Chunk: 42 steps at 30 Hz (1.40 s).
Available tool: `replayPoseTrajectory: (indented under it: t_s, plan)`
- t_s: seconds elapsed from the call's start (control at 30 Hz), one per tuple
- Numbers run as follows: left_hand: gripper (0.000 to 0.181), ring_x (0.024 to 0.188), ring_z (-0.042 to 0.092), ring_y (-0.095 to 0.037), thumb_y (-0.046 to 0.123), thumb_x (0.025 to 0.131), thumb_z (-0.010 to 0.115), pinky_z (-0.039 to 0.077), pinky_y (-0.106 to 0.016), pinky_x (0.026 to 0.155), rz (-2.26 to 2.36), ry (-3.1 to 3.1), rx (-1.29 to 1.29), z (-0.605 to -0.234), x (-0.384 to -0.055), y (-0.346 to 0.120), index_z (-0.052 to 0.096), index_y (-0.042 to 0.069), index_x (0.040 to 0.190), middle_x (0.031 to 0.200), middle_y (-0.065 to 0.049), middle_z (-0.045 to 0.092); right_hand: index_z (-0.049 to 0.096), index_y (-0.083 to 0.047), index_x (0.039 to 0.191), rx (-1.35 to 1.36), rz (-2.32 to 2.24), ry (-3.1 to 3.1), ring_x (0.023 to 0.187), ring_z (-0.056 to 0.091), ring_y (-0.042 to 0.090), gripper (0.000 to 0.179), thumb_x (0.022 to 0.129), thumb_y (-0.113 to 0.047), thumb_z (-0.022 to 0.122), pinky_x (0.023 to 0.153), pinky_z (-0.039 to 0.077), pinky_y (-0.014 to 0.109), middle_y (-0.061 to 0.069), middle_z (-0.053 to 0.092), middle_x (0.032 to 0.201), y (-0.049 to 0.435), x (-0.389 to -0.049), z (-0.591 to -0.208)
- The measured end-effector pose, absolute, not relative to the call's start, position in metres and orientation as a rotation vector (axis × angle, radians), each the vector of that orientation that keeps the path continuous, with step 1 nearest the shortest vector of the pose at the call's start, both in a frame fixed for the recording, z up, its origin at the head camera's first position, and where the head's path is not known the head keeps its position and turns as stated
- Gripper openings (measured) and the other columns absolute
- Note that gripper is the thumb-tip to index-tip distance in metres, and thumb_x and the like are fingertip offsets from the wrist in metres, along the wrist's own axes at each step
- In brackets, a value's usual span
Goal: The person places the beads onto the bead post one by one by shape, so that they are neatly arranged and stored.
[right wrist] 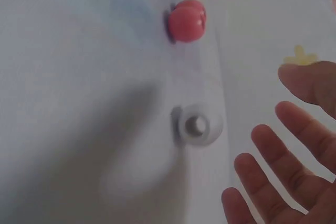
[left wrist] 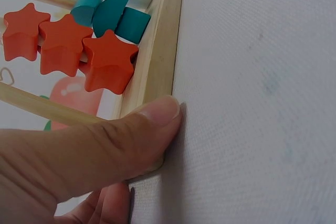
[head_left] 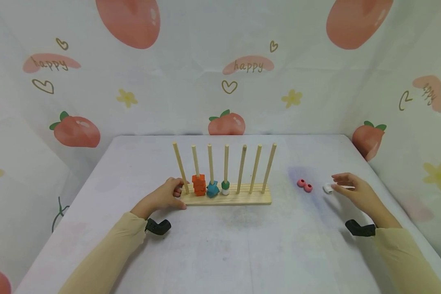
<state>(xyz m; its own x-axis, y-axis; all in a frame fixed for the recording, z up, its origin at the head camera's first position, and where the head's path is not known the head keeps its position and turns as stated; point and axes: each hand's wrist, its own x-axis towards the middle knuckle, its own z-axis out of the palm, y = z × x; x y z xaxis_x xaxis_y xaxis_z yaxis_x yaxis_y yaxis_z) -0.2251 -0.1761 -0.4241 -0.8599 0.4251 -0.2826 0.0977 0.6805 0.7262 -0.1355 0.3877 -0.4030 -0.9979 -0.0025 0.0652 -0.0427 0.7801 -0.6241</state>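
My left hand [head_left: 163, 195] grips the left end of a wooden peg board [head_left: 250, 199], its thumb along the front edge in the left wrist view. On the board's second peg sit stacked orange-red star beads [left wrist: 110, 64]. Teal beads [head_left: 212, 190] fill the bottom of the third peg. A green bead [head_left: 225, 185] rests over a white bead [head_left: 225, 191] on the fourth. My right hand [head_left: 359, 195] hovers, fingers spread and holding nothing, beside a loose white bead [right wrist: 200, 125] with its hole showing.
Two pink-red beads [head_left: 305, 185] lie on the white-covered table [head_left: 224, 249], left of the loose white bead. Several bare upright pegs [head_left: 256, 167] stand on the board. A printed cloth backdrop [head_left: 187, 81] rises behind the table.
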Motion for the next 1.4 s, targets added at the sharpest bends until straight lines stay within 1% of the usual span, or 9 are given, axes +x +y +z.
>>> replayPoseTrajectory:
  t_s: [0.07, 0.13, 0.17, 0.27, 0.37, 0.6, 0.83, 1.07, 1.4]
  plan:
    - [0.076, 0.101, 0.045, -0.024, 0.009, 0.07, 0.086, 0.042, -0.037, 0.09, 1.029, 2.46, 0.403, -0.424, -0.225, -0.176, 0.045, -0.003, 0.133, 0.112, -0.015, 0.041, 0.053, 0.001, 0.128, 0.031, 1.0, -2.95, 0.1, 0.055, 0.0, 0.047, 0.095, -0.031, 0.061, 0.072, 0.04, 0.007, 0.025, 0.058, 0.123, 0.391, -0.134, -0.405]
    - [0.076, 0.101, 0.045, -0.025, 0.009, 0.071, 0.086, 0.042, -0.037, 0.09, 1.029, 2.461, 0.401, -0.423, -0.224, -0.176, 0.045, -0.003, 0.134, 0.113, -0.016, 0.041, 0.051, 0.001, 0.129, 0.026, 0.994, -2.996, 0.11, 0.055, 0.021, 0.049, 0.096, -0.033, 0.06, 0.074, 0.04, 0.008, 0.025, 0.055, 0.125, 0.394, -0.132, -0.408]
    - [0.075, 0.101, 0.045, -0.025, 0.009, 0.071, 0.085, 0.042, -0.037, 0.09, 1.029, 2.461, 0.4, -0.423, -0.224, -0.176, 0.045, -0.002, 0.134, 0.113, -0.016, 0.041, 0.05, 0.001, 0.13, 0.02, 0.998, -3.019, 0.114, 0.052, 0.032, 0.05, 0.096, -0.034, 0.059, 0.078, 0.044, 0.013, 0.026, 0.054, 0.127, 0.395, -0.131, -0.408]
    - [0.074, 0.101, 0.046, -0.025, 0.009, 0.071, 0.085, 0.042, -0.037, 0.09, 1.027, 2.463, 0.399, -0.422, -0.224, -0.175, 0.046, -0.002, 0.133, 0.112, -0.015, 0.041, 0.047, 0.002, 0.133, -0.002, 1.032, -3.07, 0.119, 0.046, 0.046, 0.054, 0.096, -0.036, 0.058, 0.089, 0.05, 0.036, 0.028, 0.049, 0.132, 0.396, -0.128, -0.409]
    - [0.074, 0.1, 0.045, -0.025, 0.008, 0.071, 0.085, 0.042, -0.037, 0.09, 1.028, 2.462, 0.399, -0.422, -0.224, -0.175, 0.046, -0.002, 0.133, 0.111, -0.015, 0.041, 0.046, 0.003, 0.134, -0.014, 1.046, -3.104, 0.119, 0.046, 0.048, 0.056, 0.096, -0.036, 0.058, 0.09, 0.045, 0.059, 0.03, 0.047, 0.133, 0.397, -0.127, -0.411]
    - [0.076, 0.101, 0.045, -0.025, 0.008, 0.071, 0.085, 0.041, -0.037, 0.09, 1.037, 2.457, 0.4, -0.421, -0.224, -0.176, 0.044, -0.004, 0.134, 0.113, -0.016, 0.04, 0.048, 0.004, 0.131, -0.007, 1.022, -3.14, 0.114, 0.05, 0.047, 0.055, 0.093, -0.033, 0.064, 0.089, 0.045, 0.058, 0.031, 0.052, 0.127, 0.399, -0.129, -0.415]
    - [0.077, 0.103, 0.045, -0.025, 0.008, 0.071, 0.085, 0.041, -0.038, 0.092, 1.042, 2.451, 0.393, -0.421, -0.225, -0.175, 0.043, -0.004, 0.135, 0.115, -0.016, 0.041, 0.05, 0.004, 0.129, 0.015, 0.989, -3.139, 0.11, 0.054, 0.044, 0.054, 0.09, -0.03, 0.068, 0.085, 0.05, 0.047, 0.028, 0.057, 0.12, 0.4, -0.132, -0.417]
    - [0.078, 0.102, 0.045, -0.025, 0.008, 0.071, 0.085, 0.041, -0.037, 0.091, 1.041, 2.453, 0.394, -0.421, -0.224, -0.175, 0.042, -0.004, 0.135, 0.114, -0.016, 0.04, 0.049, 0.003, 0.129, -0.023, 0.989, -3.153, 0.11, 0.052, 0.045, 0.056, 0.091, -0.033, 0.067, 0.087, 0.047, 0.057, 0.029, 0.056, 0.121, 0.397, -0.135, -0.418]
    - [0.078, 0.102, 0.044, -0.025, 0.008, 0.071, 0.085, 0.041, -0.037, 0.09, 1.052, 2.445, 0.397, -0.423, -0.224, -0.177, 0.042, -0.005, 0.134, 0.114, -0.016, 0.04, 0.047, 0.0, 0.131, -0.089, 0.979, -3.179, 0.11, 0.052, 0.044, 0.061, 0.088, -0.038, 0.069, 0.085, 0.048, 0.055, 0.028, 0.056, 0.119, 0.387, -0.147, -0.418]
